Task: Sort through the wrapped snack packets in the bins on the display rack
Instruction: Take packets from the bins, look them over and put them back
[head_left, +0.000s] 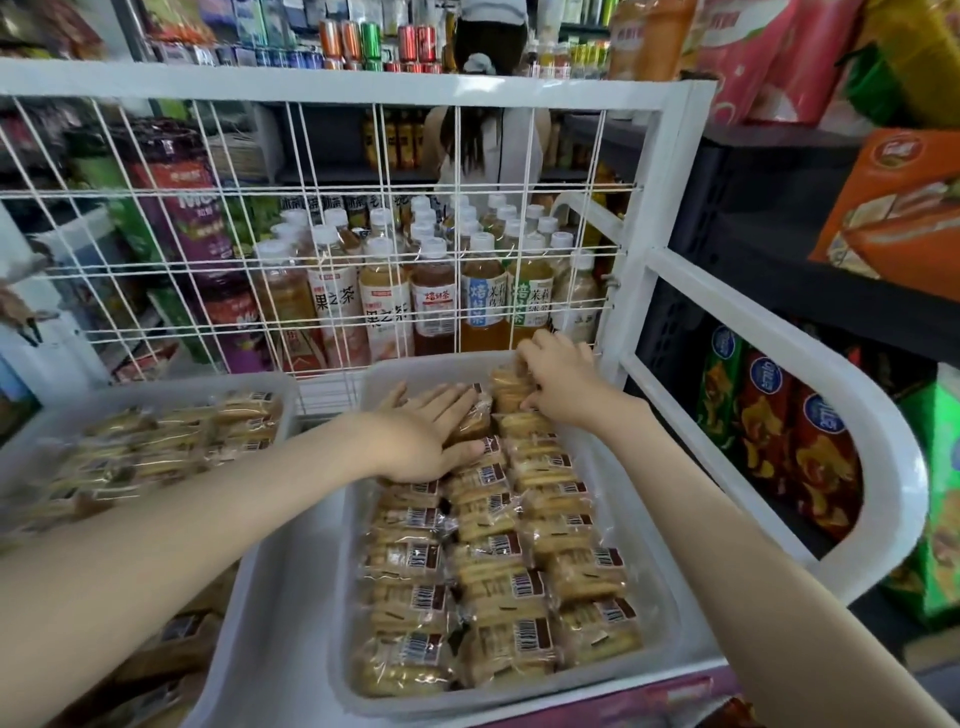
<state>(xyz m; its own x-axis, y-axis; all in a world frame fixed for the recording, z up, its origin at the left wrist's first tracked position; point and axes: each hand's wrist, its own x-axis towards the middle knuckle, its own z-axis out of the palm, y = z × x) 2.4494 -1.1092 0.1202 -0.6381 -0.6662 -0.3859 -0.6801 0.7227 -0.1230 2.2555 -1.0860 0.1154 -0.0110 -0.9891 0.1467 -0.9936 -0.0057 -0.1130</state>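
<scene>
- Pressing down with the left hand (431, 439): fingers straight and slightly spread, palm flat on the snack packets (483, 571) in the far middle of the right bin (288, 649).
- Gripping with the right hand (563, 387): fingers curled over the top of a far packet (511, 389) standing on edge in the far right corner of that bin, thumb low against its near side.
- Reaching in with both bare forearms from the near side, the hands close together but not touching.
- Packed tight inside the right bin: clear-wrapped brown biscuit packets in three rows running front to back, barcode labels facing up, overlapping like roof tiles.
- Just beside it on the left, a second bin (156, 387) with the same kind of packets, blurred.
- Both bins sitting on a white display rack (667, 182), with a wire grid (382, 191) rising behind them.
- Behind the grid, white-capped tea bottles (434, 296) standing upright in a cluster.
- Further back, a person (488, 145) partly seen through the grid, and drink cans (371, 39) in a row on a high shelf.
- Right of the rack, chip bags (769, 421) upright on a dark shelf, with an orange box (904, 208) above them.
</scene>
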